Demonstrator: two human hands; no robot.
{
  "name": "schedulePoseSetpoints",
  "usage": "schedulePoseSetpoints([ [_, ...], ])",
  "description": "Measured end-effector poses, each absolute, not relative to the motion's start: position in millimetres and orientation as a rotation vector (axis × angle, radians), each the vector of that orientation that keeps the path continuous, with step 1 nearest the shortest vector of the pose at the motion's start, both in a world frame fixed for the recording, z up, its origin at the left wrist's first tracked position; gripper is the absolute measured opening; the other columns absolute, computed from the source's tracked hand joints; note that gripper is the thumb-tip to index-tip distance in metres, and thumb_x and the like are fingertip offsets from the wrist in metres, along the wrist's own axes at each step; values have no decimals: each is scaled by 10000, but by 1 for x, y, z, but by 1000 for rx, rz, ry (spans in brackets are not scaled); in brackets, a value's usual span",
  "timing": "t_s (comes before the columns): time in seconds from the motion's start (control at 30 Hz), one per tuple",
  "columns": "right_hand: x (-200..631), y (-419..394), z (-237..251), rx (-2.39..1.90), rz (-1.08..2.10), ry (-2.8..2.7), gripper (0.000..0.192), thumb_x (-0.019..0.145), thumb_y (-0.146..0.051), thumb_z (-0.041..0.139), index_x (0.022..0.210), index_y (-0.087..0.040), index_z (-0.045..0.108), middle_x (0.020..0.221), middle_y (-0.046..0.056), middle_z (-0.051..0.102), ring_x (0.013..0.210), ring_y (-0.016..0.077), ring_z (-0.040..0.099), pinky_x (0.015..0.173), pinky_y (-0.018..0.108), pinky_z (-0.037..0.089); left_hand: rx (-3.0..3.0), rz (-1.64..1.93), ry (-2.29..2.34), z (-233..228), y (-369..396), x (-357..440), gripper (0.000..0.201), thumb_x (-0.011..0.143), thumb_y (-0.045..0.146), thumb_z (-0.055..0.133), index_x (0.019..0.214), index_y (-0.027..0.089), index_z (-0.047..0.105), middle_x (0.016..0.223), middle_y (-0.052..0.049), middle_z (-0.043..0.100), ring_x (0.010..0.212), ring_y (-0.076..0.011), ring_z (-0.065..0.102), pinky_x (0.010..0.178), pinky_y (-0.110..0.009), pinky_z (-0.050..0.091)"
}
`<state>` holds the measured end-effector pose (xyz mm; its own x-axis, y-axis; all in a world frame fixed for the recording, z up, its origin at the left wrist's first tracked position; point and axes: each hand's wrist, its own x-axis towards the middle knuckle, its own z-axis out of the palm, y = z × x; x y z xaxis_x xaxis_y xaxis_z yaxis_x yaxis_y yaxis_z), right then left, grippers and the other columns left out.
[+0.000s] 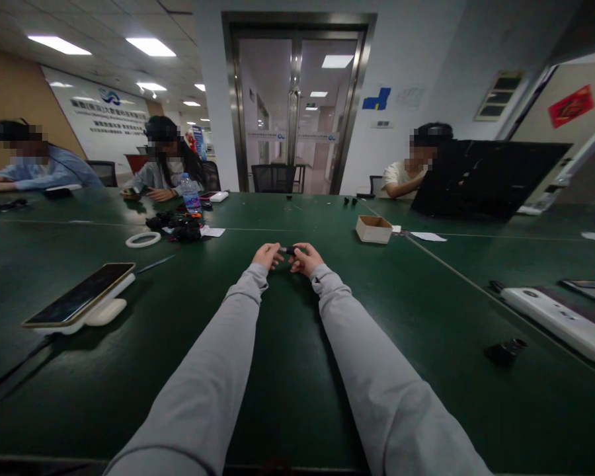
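In the head view, both my hands meet over the green table, arms stretched forward in grey sleeves. My left hand (pixel 266 255) pinches the greyish, narrow end of a small black piece (pixel 291 250). Around the dark, thicker end of that piece close the thumb and fingers of my right hand (pixel 306 258). The piece lies roughly level between the two hands. It is too small to tell its exact kind, and my fingers hide both of its ends.
Left on the green table (pixel 287 383) are a phone (pixel 82 294) on a white stand, a white ring (pixel 143 245) and a bottle (pixel 190 195). Rightward are a small open box (pixel 373 233), a black cylindrical piece (pixel 506 352), a white device (pixel 565 324) and a large black panel (pixel 490 178). Several people sit opposite.
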<state>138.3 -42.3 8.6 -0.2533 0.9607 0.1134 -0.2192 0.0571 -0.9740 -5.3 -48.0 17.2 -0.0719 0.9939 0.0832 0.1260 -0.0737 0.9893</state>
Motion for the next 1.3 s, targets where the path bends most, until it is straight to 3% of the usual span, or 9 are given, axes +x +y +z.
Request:
schedulePoseSetpoints([
  [0.2,138,-44,10,-869,1459,-1282,175,801,-233,521,931,-208,406,515,-75,559,361,86,526,424,241,502,1419,1300,1325,18,-50,-4,267,715,286,544,959,177,529,585,27,527,431,-65,428,401,-166,302],
  [0.33,138,-44,11,-853,1488,-1294,168,801,-211,521,930,-199,414,506,-65,564,372,90,535,433,235,501,1360,1265,1340,21,-53,-3,236,783,323,438,933,162,524,530,35,483,393,-64,394,393,-175,291],
  [0.47,138,-44,10,-849,1496,-1293,162,800,-200,521,922,-196,415,496,-63,566,374,89,533,441,236,503,1383,1376,1311,22,-55,-2,296,693,230,574,970,157,501,589,37,510,479,-65,466,462,-168,350],
  [0.6,139,-44,10,-843,1504,-1288,167,793,-207,536,913,-199,421,497,-68,560,375,88,533,447,239,503,1387,1303,1299,22,-57,-1,238,746,250,508,954,136,519,549,31,502,453,-70,452,478,-190,374],
  [0.73,140,-44,11,-859,1511,-1268,179,787,-227,553,911,-206,426,510,-68,556,391,92,542,457,249,508,1455,1352,1261,24,-59,-2,309,648,128,583,953,150,539,636,21,540,549,-77,505,505,-177,381],
  [0.9,140,-46,13,-855,1527,-1260,163,793,-207,545,902,-205,425,507,-68,552,390,91,540,454,245,500,1424,1305,1281,21,-55,-4,166,695,253,578,814,139,561,616,10,558,494,-74,503,461,-182,365],
  [1.03,140,-48,14,-848,1546,-1246,128,818,-173,495,916,-205,419,500,-62,555,388,90,536,457,240,494,1441,1242,1368,15,-50,-4,354,741,471,483,625,140,527,515,10,515,396,-66,438,417,-197,353],
  [1.2,141,-47,14,-839,1560,-1255,136,805,-174,516,917,-193,442,507,-56,555,399,90,540,478,247,502,1465,1374,1296,14,-52,-2,254,714,316,557,914,175,490,579,50,527,424,-54,458,420,-161,341],
  [1.3,141,-47,14,-834,1581,-1271,140,794,-189,539,908,-186,458,512,-50,554,401,94,543,480,253,504,1467,1338,1325,17,-54,-2,202,782,333,445,906,179,484,451,78,430,359,-54,385,391,-156,298],
])
